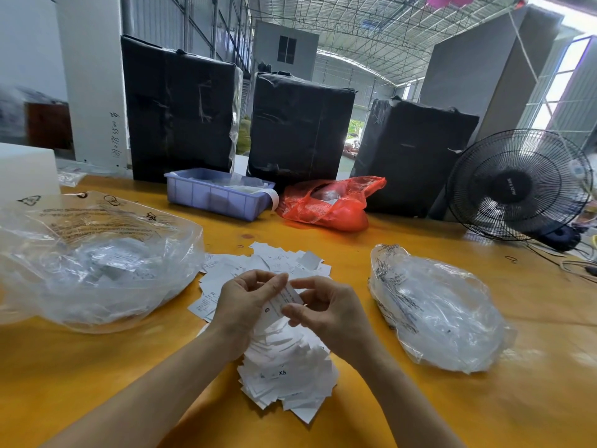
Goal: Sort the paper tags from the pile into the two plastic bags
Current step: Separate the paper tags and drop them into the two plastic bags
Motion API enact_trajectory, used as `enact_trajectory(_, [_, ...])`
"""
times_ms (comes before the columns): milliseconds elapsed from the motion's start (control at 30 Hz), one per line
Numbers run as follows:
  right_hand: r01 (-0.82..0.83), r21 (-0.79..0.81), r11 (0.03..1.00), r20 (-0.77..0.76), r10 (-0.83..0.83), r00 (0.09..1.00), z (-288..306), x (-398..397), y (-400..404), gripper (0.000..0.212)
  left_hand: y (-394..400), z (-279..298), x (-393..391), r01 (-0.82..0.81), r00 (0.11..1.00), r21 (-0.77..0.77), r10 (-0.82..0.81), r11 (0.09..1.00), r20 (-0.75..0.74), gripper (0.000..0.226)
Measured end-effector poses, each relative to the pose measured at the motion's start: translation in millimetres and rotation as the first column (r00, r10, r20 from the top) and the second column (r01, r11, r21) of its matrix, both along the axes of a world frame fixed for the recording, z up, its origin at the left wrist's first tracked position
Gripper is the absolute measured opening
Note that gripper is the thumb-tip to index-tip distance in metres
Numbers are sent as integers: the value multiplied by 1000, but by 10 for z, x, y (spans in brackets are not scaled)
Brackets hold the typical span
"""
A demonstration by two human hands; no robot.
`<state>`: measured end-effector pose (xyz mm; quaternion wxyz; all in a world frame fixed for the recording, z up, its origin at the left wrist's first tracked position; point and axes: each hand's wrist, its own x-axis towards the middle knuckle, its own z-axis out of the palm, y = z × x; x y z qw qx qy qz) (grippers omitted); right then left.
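A pile of white paper tags (287,367) lies in the middle of the yellow table (97,383), spreading away from me to about the table's centre. Above the pile, my left hand (245,305) and my right hand (326,308) both pinch one white tag (284,302) marked "S". A large clear plastic bag (97,266) with tags inside lies to the left of the pile. A smaller clear plastic bag (436,305) lies to the right.
Behind the pile stand a purple plastic tray (213,195) and a red plastic bag (326,205). Three tall black-wrapped bundles (300,127) line the table's back edge. A black fan (517,185) with trailing cables sits at the right.
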<state>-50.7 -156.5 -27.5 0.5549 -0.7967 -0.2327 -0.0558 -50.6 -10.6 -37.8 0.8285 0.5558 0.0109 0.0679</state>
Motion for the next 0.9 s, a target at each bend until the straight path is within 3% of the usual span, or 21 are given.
enact_trajectory(133, [69,132,989,-23,-67,998,63,7,-53,9,11,4,17,47,999,27,-47,999,-6,28])
enact_trajectory(267, [204,270,941,-170,-161,972,115,40,-150,11,24,19,19,133,989,126,-124,983,-76,38])
enact_trajectory(467, [307,322,896,-362,-183,914,112,47,-171,6,118,28,15,289,955,271,-257,918,-150,22])
enact_trajectory(667, [339,310,888,-356,-222,908,115,53,-173,6,174,13,51,390,918,304,-342,869,-202,14])
enact_trajectory(800, [339,310,888,-300,-247,921,98,61,-185,4,168,68,40,278,961,409,-245,869,-132,6])
enact_trajectory(833, [348,286,893,-241,-284,928,96,66,-195,4,169,96,43,180,983,440,-173,880,-57,2])
enact_trajectory(900, [416,169,894,-37,-416,909,108,85,-246,6,239,155,64,-172,979,471,100,865,175,7])
